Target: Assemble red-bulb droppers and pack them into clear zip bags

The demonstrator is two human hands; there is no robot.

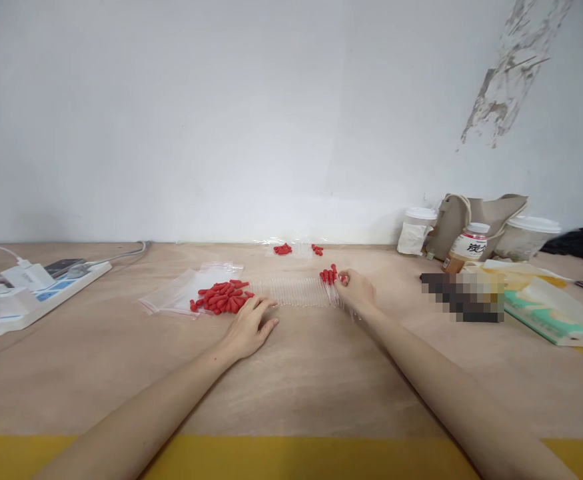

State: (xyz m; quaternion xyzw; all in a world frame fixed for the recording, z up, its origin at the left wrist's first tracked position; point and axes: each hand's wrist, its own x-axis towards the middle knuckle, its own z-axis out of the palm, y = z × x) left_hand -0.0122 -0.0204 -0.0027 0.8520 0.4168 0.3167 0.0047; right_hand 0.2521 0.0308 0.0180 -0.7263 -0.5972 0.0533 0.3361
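Observation:
A row of clear thin tubes (288, 292) lies side by side on the wooden table in front of me. At the row's right end, several tubes carry red rubber bulbs (326, 275) on their far ends. There my right hand (357, 292) is closed in a pinch around a dropper with a red bulb; its fingers partly hide the dropper. My left hand (248, 328) rests at the row's left end with fingers apart, the fingertips beside a pile of loose red bulbs (220, 297). Under that pile lies a clear plastic bag (181, 290).
Two small groups of red bulbs (282, 249) lie on clear plastic near the wall. A white power strip (46, 293) with cables is at left. At right stand a lidded cup (416, 230), a drink bottle (466, 248), a beige bag (444, 227) and a green-white packet (554, 313).

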